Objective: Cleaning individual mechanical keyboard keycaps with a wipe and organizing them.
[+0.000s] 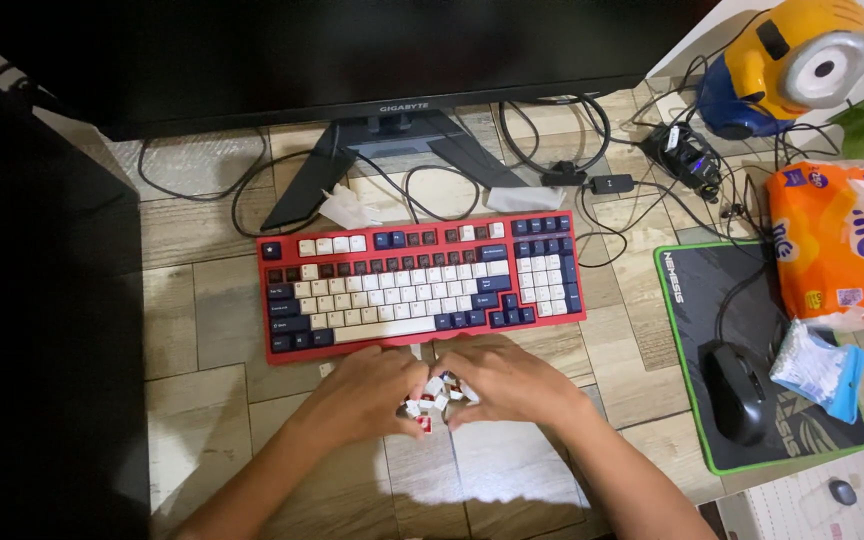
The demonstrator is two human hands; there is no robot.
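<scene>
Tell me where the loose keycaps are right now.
Head view: the keycaps sit in a small pile on the table, between the left hand and right hand, just below the red keyboard.

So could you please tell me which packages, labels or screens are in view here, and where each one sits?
Wide black monitor screen: top of the desk, behind the red keyboard, dark.
Orange soft plastic package: right edge, bulging, with white and purple print.
Small clear plastic packet with blue trim: on the black green-edged mouse mat, beside the black mouse.
</scene>
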